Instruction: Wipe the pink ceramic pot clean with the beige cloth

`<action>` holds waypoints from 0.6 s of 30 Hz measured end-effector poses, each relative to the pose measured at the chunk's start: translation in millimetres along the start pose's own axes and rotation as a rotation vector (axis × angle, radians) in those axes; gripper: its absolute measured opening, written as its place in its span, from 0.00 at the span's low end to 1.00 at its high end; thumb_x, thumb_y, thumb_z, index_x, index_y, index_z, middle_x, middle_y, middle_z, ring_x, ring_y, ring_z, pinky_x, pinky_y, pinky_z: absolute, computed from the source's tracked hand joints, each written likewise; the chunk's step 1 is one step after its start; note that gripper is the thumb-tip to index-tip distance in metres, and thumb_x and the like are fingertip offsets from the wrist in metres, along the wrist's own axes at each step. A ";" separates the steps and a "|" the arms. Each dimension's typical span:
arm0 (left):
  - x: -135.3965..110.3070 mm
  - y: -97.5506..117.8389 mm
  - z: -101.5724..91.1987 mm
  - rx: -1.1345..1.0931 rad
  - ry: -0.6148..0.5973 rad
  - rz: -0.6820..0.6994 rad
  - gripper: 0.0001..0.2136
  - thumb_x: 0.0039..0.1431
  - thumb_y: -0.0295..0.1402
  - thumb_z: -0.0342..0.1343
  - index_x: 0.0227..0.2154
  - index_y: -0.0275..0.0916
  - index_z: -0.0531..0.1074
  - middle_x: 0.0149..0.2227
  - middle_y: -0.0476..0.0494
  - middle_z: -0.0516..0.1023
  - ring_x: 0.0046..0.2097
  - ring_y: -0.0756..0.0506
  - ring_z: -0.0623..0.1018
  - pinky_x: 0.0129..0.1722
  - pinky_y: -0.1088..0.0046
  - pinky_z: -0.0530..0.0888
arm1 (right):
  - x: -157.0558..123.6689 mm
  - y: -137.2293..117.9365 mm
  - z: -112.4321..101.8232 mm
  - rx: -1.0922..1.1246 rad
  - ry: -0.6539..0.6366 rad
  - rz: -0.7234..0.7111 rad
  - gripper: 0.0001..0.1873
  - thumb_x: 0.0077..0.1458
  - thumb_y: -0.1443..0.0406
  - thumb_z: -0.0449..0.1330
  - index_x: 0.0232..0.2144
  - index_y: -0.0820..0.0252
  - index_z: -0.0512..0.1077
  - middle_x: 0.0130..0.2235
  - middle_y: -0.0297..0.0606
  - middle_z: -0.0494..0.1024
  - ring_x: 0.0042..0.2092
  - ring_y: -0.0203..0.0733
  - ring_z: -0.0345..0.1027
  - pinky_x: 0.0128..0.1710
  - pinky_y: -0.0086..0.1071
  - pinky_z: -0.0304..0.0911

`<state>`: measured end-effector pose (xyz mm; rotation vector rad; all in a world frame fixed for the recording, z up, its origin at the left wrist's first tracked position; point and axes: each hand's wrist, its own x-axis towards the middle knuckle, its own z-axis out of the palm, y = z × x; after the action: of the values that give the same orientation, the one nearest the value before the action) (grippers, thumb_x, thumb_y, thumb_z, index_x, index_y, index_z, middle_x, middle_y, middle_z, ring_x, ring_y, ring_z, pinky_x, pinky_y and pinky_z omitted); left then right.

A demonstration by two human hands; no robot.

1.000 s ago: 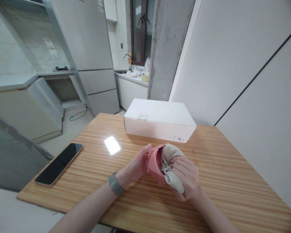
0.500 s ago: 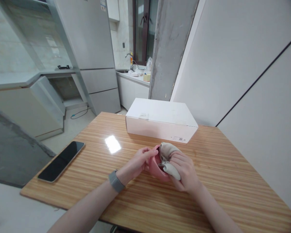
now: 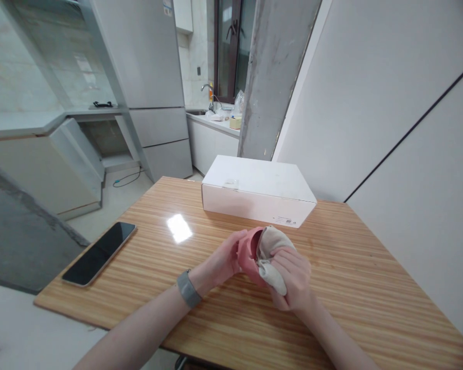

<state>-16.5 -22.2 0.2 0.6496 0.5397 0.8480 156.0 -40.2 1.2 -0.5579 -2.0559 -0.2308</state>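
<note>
A pink pouch-like object [image 3: 248,254] sits between both hands above the wooden table [image 3: 362,288]. My left hand [image 3: 221,259], with a grey band on its wrist, grips the pink object's left side. My right hand [image 3: 293,277] is closed on a beige cloth [image 3: 272,246] that is bunched into the pink object's opening. Part of the cloth hangs out under my right fingers.
A closed white box [image 3: 258,191] lies just behind my hands. A black phone [image 3: 99,253] lies face up near the table's left edge. A white wall runs along the right. A fridge, counter and sink stand in the background.
The hands stayed in place with small shifts; the pink object tipped down and back up, and the cloth stayed bunched in its opening under my right hand.
</note>
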 end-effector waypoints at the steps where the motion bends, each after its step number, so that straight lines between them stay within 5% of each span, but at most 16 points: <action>1: -0.2 1.4 -0.7 0.017 -0.012 -0.011 0.20 0.59 0.46 0.55 0.44 0.34 0.75 0.41 0.40 0.79 0.40 0.46 0.76 0.39 0.71 0.73 | -0.3 -0.3 -1.2 -0.002 -0.036 -0.043 0.12 0.56 0.64 0.50 0.21 0.55 0.64 0.19 0.35 0.65 0.23 0.41 0.59 0.26 0.39 0.63; 4: -2.1 4.7 -2.2 0.112 -0.015 -0.020 0.18 0.59 0.44 0.57 0.42 0.33 0.77 0.39 0.41 0.79 0.44 0.45 0.75 0.46 0.70 0.70 | -0.9 -2.1 -4.5 -0.027 -0.142 -0.140 0.14 0.56 0.63 0.47 0.20 0.55 0.63 0.17 0.36 0.65 0.22 0.41 0.57 0.24 0.39 0.63; 8: -3.6 5.5 -2.3 0.198 0.009 -0.003 0.16 0.56 0.43 0.60 0.37 0.33 0.78 0.35 0.42 0.79 0.40 0.45 0.75 0.45 0.69 0.69 | -0.7 -0.7 -7.2 -0.045 -0.169 -0.150 0.12 0.54 0.63 0.47 0.20 0.54 0.62 0.17 0.36 0.64 0.22 0.41 0.56 0.24 0.39 0.63; 18: -3.0 0.2 4.3 0.110 0.227 0.099 0.15 0.47 0.40 0.67 0.32 0.36 0.70 0.29 0.50 0.73 0.28 0.51 0.71 0.29 0.75 0.68 | 9.8 -5.3 1.8 -0.065 -0.099 0.145 0.06 0.55 0.70 0.54 0.30 0.60 0.70 0.27 0.41 0.76 0.32 0.46 0.71 0.38 0.45 0.70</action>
<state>-15.4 -25.9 3.8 0.6892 0.7683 0.9973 147.8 -41.2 8.9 -0.7684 -2.0983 -0.1875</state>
